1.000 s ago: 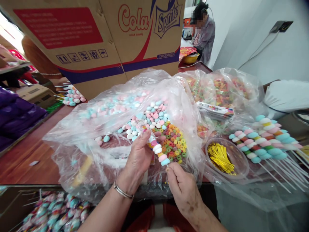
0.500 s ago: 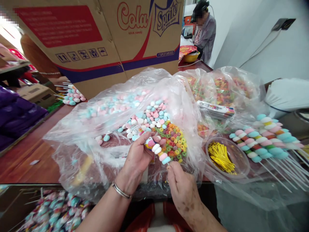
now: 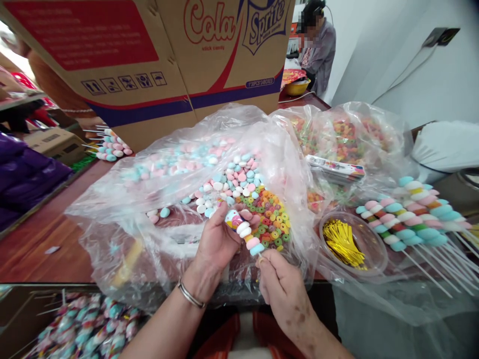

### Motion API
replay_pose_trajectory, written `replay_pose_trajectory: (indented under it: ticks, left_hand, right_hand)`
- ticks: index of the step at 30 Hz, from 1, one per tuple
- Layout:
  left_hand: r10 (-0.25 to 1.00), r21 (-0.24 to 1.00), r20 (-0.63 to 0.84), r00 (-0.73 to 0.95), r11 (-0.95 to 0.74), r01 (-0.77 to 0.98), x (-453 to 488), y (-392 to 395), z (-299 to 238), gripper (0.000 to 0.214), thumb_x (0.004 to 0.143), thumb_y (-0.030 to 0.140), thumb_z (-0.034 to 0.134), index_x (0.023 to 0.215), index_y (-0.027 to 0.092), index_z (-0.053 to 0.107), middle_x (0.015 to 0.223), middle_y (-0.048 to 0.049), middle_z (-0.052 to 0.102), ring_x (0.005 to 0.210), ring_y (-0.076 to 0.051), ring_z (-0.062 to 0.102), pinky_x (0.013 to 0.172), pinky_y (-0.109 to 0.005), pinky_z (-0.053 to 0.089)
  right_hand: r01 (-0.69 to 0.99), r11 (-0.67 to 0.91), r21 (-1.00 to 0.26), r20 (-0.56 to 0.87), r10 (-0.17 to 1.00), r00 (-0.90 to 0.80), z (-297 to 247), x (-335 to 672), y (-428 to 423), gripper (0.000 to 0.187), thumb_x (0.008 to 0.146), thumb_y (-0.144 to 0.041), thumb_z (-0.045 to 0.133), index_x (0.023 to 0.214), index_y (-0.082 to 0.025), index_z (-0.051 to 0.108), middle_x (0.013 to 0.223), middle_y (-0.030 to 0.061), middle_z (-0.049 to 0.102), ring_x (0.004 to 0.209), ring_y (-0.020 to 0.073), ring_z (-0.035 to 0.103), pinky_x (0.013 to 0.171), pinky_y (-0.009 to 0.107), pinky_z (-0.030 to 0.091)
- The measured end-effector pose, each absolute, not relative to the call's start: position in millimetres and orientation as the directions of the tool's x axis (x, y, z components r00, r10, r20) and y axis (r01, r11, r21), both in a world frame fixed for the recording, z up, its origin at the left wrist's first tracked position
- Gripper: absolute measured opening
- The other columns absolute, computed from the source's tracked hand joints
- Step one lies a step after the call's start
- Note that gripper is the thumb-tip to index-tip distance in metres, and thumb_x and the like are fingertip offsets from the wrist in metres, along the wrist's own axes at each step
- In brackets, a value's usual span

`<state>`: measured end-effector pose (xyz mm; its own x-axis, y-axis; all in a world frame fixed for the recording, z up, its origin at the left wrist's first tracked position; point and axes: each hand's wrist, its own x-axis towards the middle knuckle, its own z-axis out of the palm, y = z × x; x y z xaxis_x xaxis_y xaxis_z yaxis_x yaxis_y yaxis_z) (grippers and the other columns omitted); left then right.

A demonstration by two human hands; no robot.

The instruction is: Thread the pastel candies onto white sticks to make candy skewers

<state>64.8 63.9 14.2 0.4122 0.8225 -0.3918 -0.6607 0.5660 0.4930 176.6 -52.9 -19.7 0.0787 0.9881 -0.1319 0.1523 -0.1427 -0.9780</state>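
Observation:
Between my hands is a candy skewer (image 3: 250,238) with white, pink and blue marshmallow-like pieces on a white stick, tilted with its lower end toward me. My left hand (image 3: 220,237) is curled round its upper end, holding a printed plastic wrapper (image 3: 234,218) there; how far the wrapper reaches over the candy is hard to see. With thumb and fingers closed, my right hand (image 3: 280,281) pinches the stick just below the blue piece. Loose pastel candies (image 3: 239,174) and colourful ring gummies (image 3: 271,214) lie on clear plastic just beyond my hands.
A tub of gold twist ties (image 3: 342,244) and stacked candy skewers (image 3: 407,214) lie to the right. A big cardboard box (image 3: 149,99) blocks the back. Wrapped candy sticks (image 3: 90,329) fill a box at lower left. Another person (image 3: 318,55) sits at the back right.
My left fingers and the printed wrapper have shifted slightly, so more of the wrapper's front shows. The skewer and my right hand stay nearly in place.

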Motion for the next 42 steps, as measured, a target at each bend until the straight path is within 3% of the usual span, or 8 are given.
replay_pose_trajectory:
  ticks: [4, 11, 15, 23, 27, 32, 36, 42]
  left_hand:
    - [0.843, 0.538, -0.399, 0.361, 0.534, -0.652, 65.8, 62.0, 21.2, 0.036, 0.096, 0.032, 0.04, 0.086, 0.008, 0.066, 0.077, -0.012, 0.071, 0.076, -0.025, 0.072, 0.081, -0.043, 0.057]
    - [0.91, 0.641, -0.341, 0.237, 0.41, -0.649, 62.4, 62.3, 21.9, 0.026, 0.091, 0.036, 0.055, 0.093, 0.012, 0.064, 0.078, -0.0092, 0.07, 0.076, -0.024, 0.072, 0.075, -0.039, 0.057]
    - [0.899, 0.651, -0.34, 0.276, 0.437, -0.621, 63.8, 61.4, 22.6, 0.024, 0.095, 0.032, 0.05, 0.091, 0.011, 0.061, 0.06, -0.0005, 0.058, 0.058, -0.016, 0.065, 0.064, -0.03, 0.056]
    - [0.848, 0.573, -0.454, 0.274, 0.514, -0.639, 66.8, 60.8, 23.1, 0.034, 0.099, 0.036, 0.041, 0.088, 0.01, 0.06, 0.06, -0.0024, 0.058, 0.06, -0.017, 0.065, 0.063, -0.03, 0.056]
    - [0.919, 0.682, -0.357, 0.17, 0.38, -0.625, 72.6, 51.4, 22.8, 0.026, 0.094, 0.036, 0.051, 0.09, 0.012, 0.06, 0.062, -0.0013, 0.059, 0.06, -0.017, 0.066, 0.057, -0.024, 0.052]
    - [0.937, 0.727, -0.327, 0.127, 0.335, -0.6, 79.8, 44.4, 24.3, 0.032, 0.085, 0.044, 0.064, 0.096, 0.014, 0.061, 0.062, 0.0011, 0.06, 0.06, -0.016, 0.066, 0.057, -0.024, 0.052]
    - [0.891, 0.654, -0.421, 0.17, 0.428, -0.624, 96.3, 34.2, 23.3, 0.036, 0.081, 0.048, 0.068, 0.092, 0.015, 0.061, 0.061, 0.0014, 0.06, 0.058, -0.016, 0.065, 0.057, -0.025, 0.051]
    - [0.883, 0.585, -0.431, 0.188, 0.432, -0.686, 85.2, 33.9, 25.9, 0.028, 0.082, 0.039, 0.07, 0.091, 0.015, 0.062, 0.066, 0.0001, 0.063, 0.061, -0.016, 0.066, 0.057, -0.025, 0.052]
  right_hand:
    - [0.358, -0.026, -0.933, 0.02, 0.992, 0.123, -20.8, 177.4, -54.2, 0.026, 0.094, -0.033, 0.037, 0.071, -0.022, 0.043, 0.052, -0.0065, 0.038, 0.046, 0.0094, 0.037, 0.045, 0.021, 0.029]
    - [0.066, -0.137, -0.988, -0.139, 0.99, -0.017, -21.4, 177.9, -56.6, 0.03, 0.099, -0.038, 0.032, 0.077, -0.021, 0.045, 0.051, -0.0084, 0.035, 0.044, 0.0085, 0.034, 0.044, 0.02, 0.029]
    - [0.148, -0.132, -0.98, -0.131, 0.991, 0.02, -24.4, 179.0, -57.7, 0.031, 0.098, -0.04, 0.033, 0.077, -0.021, 0.044, 0.053, -0.0079, 0.033, 0.046, 0.0089, 0.034, 0.044, 0.02, 0.028]
    - [0.303, -0.113, -0.946, -0.092, 0.992, 0.082, -25.1, 178.5, -58.9, 0.03, 0.098, -0.038, 0.03, 0.074, -0.022, 0.042, 0.053, -0.0071, 0.035, 0.045, 0.0098, 0.037, 0.044, 0.02, 0.029]
    - [0.458, 0.001, -0.889, 0.05, 0.994, 0.097, -19.8, 177.9, -57.2, 0.029, 0.097, -0.03, 0.032, 0.073, -0.021, 0.045, 0.05, -0.0067, 0.04, 0.042, 0.0093, 0.041, 0.043, 0.02, 0.029]
    - [0.742, 0.217, -0.634, 0.39, 0.918, 0.065, -19.9, 173.5, -51.5, 0.027, 0.093, -0.017, 0.035, 0.08, -0.017, 0.059, 0.048, -0.0022, 0.055, 0.04, 0.0111, 0.051, 0.045, 0.023, 0.032]
    - [0.796, 0.223, -0.562, 0.429, 0.902, 0.05, -17.2, 172.6, -44.6, 0.031, 0.093, -0.016, 0.034, 0.087, -0.015, 0.064, 0.051, 0.0008, 0.062, 0.041, 0.0118, 0.055, 0.046, 0.022, 0.035]
    - [0.7, 0.264, -0.664, 0.414, 0.909, 0.05, -9.2, 185.1, -46.2, 0.028, 0.094, -0.018, 0.037, 0.092, -0.014, 0.064, 0.06, 0.0024, 0.066, 0.047, 0.0121, 0.059, 0.049, 0.022, 0.04]
